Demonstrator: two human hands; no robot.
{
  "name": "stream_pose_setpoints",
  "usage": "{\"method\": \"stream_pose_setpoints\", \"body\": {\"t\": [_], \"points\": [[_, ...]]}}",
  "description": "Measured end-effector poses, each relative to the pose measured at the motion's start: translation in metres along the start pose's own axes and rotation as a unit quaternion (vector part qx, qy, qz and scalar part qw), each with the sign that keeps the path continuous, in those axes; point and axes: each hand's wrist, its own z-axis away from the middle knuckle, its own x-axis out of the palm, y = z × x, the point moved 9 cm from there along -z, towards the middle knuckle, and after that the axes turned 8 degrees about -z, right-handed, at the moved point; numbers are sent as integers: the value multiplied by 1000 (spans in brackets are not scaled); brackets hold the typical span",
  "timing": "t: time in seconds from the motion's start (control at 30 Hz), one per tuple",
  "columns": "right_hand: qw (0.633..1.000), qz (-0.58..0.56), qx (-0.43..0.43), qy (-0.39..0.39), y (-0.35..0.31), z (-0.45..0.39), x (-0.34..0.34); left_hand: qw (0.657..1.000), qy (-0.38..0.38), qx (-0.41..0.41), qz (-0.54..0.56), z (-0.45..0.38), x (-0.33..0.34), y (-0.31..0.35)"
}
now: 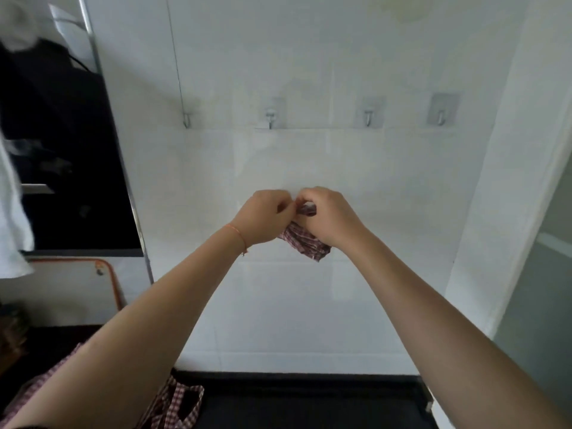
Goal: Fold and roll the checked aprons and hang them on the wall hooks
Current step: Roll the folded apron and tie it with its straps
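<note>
Both arms are raised in front of the white tiled wall. My right hand [328, 218] grips a rolled red-and-white checked apron [305, 243], whose bundle hangs below the wrist. My left hand [264, 216] meets it from the left and pinches a bit of the cloth or its strap between the two hands. Several metal hooks run along the wall above, among them one [270, 117] over my left hand and another [368, 117] to its right; all are bare. A second checked apron [176, 404] lies on the dark counter under my left forearm.
A dark range hood [62, 150] with a steel edge fills the left side, and white cloth [12, 230] hangs beside it. An orange-rimmed board [108, 280] leans below the hood. The black counter [309, 404] runs along the bottom. A white wall corner [483, 212] stands at the right.
</note>
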Motion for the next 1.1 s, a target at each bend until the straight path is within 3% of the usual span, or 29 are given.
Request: {"method": "stream_pose_setpoints", "body": {"t": [0.37,0.57,0.77,1.1], "points": [[992,62,-102,39,-62,-47,-17,998,51,14,24,-26,-71,0],[998,-21,-11,-64,-84,-90,20,998,31,-33,-51,-38,-110,-42],[993,-111,10,-26,-122,-143,54,992,102,-81,-2,-44,-169,-96],[984,-165,59,-19,-135,-167,91,996,57,-70,16,-50,-176,-137]]}}
